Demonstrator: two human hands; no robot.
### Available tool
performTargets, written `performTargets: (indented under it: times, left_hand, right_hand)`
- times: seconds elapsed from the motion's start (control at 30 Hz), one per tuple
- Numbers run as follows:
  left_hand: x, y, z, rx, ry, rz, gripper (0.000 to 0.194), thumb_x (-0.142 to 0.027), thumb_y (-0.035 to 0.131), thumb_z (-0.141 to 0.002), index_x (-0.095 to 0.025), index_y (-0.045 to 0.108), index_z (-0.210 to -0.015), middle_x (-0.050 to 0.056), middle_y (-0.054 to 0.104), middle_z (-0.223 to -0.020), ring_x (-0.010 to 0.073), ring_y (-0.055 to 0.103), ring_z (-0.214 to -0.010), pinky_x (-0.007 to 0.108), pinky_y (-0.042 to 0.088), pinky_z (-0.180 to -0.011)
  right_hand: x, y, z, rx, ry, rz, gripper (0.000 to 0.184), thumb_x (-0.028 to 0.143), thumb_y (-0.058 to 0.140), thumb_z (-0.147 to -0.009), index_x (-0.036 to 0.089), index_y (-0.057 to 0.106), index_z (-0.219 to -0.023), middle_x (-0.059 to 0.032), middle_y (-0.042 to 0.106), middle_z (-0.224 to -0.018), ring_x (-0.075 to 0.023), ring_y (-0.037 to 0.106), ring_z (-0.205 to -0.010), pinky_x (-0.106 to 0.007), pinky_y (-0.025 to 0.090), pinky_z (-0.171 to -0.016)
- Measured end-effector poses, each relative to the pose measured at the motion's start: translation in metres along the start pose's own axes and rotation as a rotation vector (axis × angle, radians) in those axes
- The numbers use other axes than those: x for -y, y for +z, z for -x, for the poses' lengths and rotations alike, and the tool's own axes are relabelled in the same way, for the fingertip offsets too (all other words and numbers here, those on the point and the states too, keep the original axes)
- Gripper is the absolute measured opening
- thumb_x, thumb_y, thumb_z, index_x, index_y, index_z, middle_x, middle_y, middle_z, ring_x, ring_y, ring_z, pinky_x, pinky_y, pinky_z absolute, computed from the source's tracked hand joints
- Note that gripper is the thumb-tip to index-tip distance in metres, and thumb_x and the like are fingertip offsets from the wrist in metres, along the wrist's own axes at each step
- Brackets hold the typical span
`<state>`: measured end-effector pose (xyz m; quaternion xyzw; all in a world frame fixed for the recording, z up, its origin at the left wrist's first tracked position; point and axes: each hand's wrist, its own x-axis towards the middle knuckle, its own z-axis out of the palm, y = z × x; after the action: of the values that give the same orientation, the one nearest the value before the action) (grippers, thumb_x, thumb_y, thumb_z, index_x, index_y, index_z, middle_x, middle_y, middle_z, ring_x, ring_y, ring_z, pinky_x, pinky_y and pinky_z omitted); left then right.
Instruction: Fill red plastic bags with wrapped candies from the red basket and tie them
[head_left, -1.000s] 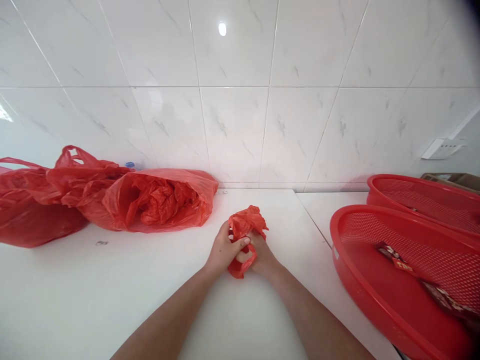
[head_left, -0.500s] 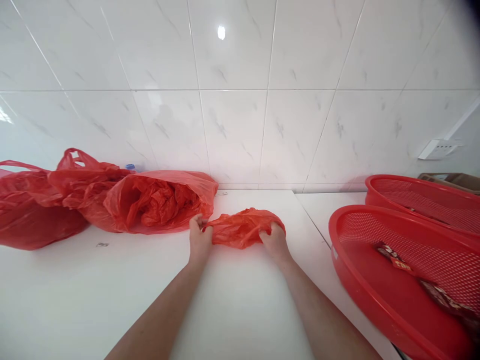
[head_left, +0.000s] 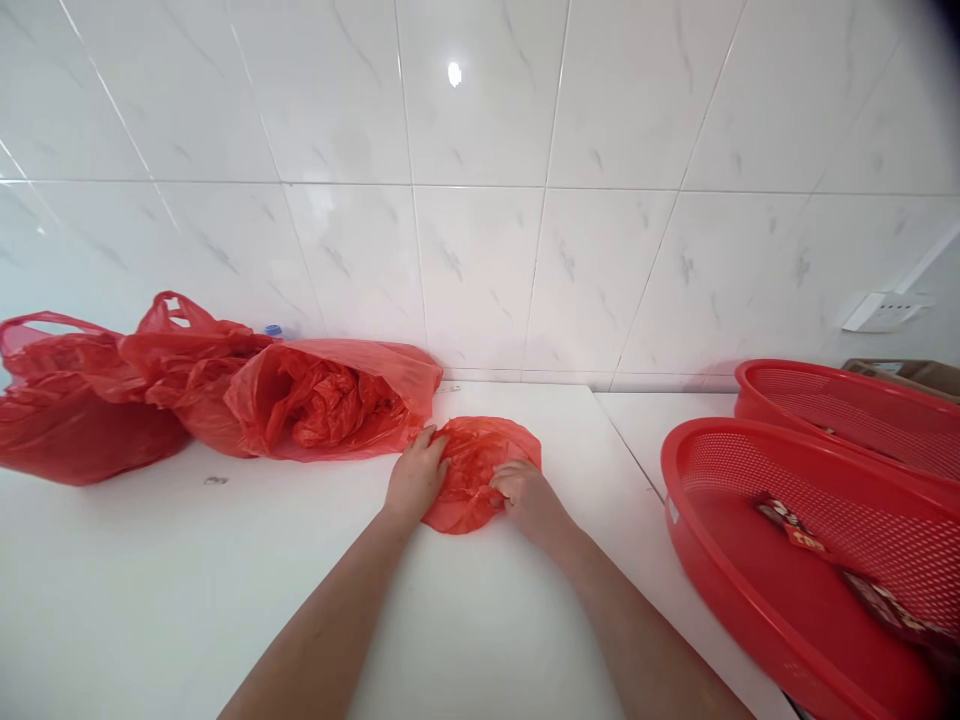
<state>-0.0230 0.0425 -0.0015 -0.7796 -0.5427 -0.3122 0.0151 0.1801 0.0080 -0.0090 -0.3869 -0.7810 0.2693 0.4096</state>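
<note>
A crumpled red plastic bag [head_left: 472, 455], thin and see-through, lies spread in a rounded shape on the white table. My left hand [head_left: 417, 476] is at its left edge, with the fingers curled over the plastic and holding it. On the right side of the same bag, my right hand [head_left: 525, 495] pinches some of the film between bent fingers and thumb; the fingertips are partly hidden. Just to the left of my left hand, a larger red bag [head_left: 405, 375] lies on its side, its mouth showing crumpled red plastic [head_left: 330, 405] inside.
Two more full red bags [head_left: 90, 430] [head_left: 199, 375] stand at the left by the tiled wall [head_left: 480, 270]. A red mesh basket [head_left: 720, 520] with dark packets [head_left: 795, 525] is at right, another basket [head_left: 825, 385] behind it. A blue cap [head_left: 273, 330] shows behind the bags.
The bag between my hands has gone from a stretched, bunched strip to a rounder, wider shape lower down. My right hand has moved left, closer to my left hand.
</note>
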Motion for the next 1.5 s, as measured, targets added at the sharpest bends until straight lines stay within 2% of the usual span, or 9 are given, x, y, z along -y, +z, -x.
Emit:
performTargets:
  times: [0.23, 0.37, 0.47, 0.63, 0.83, 0.97, 1.07, 1.23, 1.5]
  left_hand:
    - [-0.001, -0.003, 0.002, -0.079, -0.179, -0.026, 0.042, -0.042, 0.045, -0.084, -0.019, 0.051, -0.118, 0.014, 0.05, -0.118, 0.0246, 0.058, -0.088, 0.033, 0.045, -0.068]
    - [-0.012, -0.004, 0.002, -0.047, -0.163, 0.045, 0.035, -0.038, 0.043, -0.085, -0.019, 0.054, -0.112, 0.01, 0.056, -0.104, 0.0209, 0.059, -0.079, 0.031, 0.044, -0.066]
    - [-0.017, -0.003, 0.004, -0.067, -0.121, 0.096, 0.026, -0.031, 0.046, -0.085, -0.023, 0.056, -0.107, 0.006, 0.057, -0.099, 0.0172, 0.058, -0.076, 0.028, 0.043, -0.066]
    - [-0.027, -0.002, 0.008, -0.121, -0.065, 0.16, 0.016, -0.022, 0.048, -0.082, -0.02, 0.054, -0.097, 0.005, 0.055, -0.092, 0.015, 0.055, -0.074, 0.028, 0.044, -0.068]
    - [-0.035, -0.011, 0.014, -0.154, -0.058, 0.267, 0.011, -0.029, 0.049, -0.081, -0.02, 0.049, -0.076, 0.0, 0.05, -0.075, 0.0121, 0.05, -0.063, 0.026, 0.043, -0.06]
    - [-0.022, -0.025, 0.007, -0.371, -0.149, 0.19, 0.016, -0.034, 0.052, -0.08, -0.019, 0.054, -0.085, 0.003, 0.053, -0.083, 0.0156, 0.053, -0.073, 0.029, 0.045, -0.065]
    - [-0.026, -0.036, 0.003, -0.521, 0.097, 0.108, 0.024, -0.028, 0.057, -0.077, -0.017, 0.056, -0.098, 0.01, 0.054, -0.103, 0.0221, 0.052, -0.097, 0.037, 0.043, -0.084]
    - [-0.063, -0.029, 0.007, -0.088, 0.533, 0.063, 0.019, -0.009, 0.044, -0.081, -0.019, 0.059, -0.086, 0.004, 0.061, -0.084, 0.0157, 0.055, -0.079, 0.028, 0.044, -0.069]
    - [-0.025, -0.01, 0.001, 0.364, 0.007, -0.053, 0.04, -0.04, 0.059, -0.072, -0.026, 0.061, -0.109, 0.008, 0.062, -0.106, 0.0257, 0.059, -0.094, 0.033, 0.046, -0.07]
  right_hand:
    - [0.001, -0.038, 0.02, 0.026, -0.006, 0.367, 0.026, 0.005, 0.04, -0.063, 0.023, 0.057, -0.053, -0.0014, 0.055, -0.06, -0.0193, 0.051, -0.072, -0.04, 0.039, -0.083]
    - [0.028, -0.075, 0.044, 0.12, 0.18, 0.399, 0.047, 0.005, 0.046, -0.059, 0.028, 0.067, -0.095, -0.0042, 0.063, -0.102, -0.0251, 0.049, -0.11, -0.044, 0.034, -0.095]
    - [0.073, -0.093, 0.054, 0.146, 0.332, 0.29, 0.06, 0.016, 0.052, -0.067, 0.033, 0.051, -0.125, -0.0009, 0.044, -0.135, -0.0239, 0.038, -0.126, -0.039, 0.037, -0.097]
    - [0.121, -0.07, 0.032, -0.136, 0.367, 0.141, 0.035, 0.041, 0.044, -0.084, 0.03, 0.056, -0.114, -0.0009, 0.052, -0.127, -0.0201, 0.046, -0.12, -0.035, 0.041, -0.095]
    - [0.055, -0.008, -0.005, -0.191, 0.444, 0.34, 0.047, 0.039, 0.035, -0.089, 0.02, 0.043, -0.131, -0.0089, 0.045, -0.133, -0.0221, 0.043, -0.121, -0.037, 0.039, -0.096]
    - [0.011, 0.009, -0.002, -0.101, 0.474, 0.745, 0.048, 0.044, 0.042, -0.086, 0.023, 0.047, -0.129, -0.0127, 0.044, -0.132, -0.0286, 0.037, -0.123, -0.045, 0.029, -0.099]
    - [0.003, 0.015, 0.004, -0.065, 0.41, 0.859, 0.045, 0.048, 0.041, -0.087, 0.026, 0.049, -0.125, -0.0128, 0.044, -0.132, -0.0296, 0.036, -0.122, -0.047, 0.028, -0.097]
    - [0.01, 0.014, 0.007, -0.033, 0.403, 0.859, 0.043, 0.049, 0.042, -0.086, 0.027, 0.053, -0.121, -0.0125, 0.04, -0.136, -0.0311, 0.032, -0.125, -0.05, 0.024, -0.098]
    - [0.007, -0.023, 0.014, -0.01, 0.407, 0.291, 0.039, 0.051, 0.048, -0.081, 0.027, 0.064, -0.107, -0.0026, 0.057, -0.12, -0.0195, 0.048, -0.116, -0.032, 0.037, -0.095]
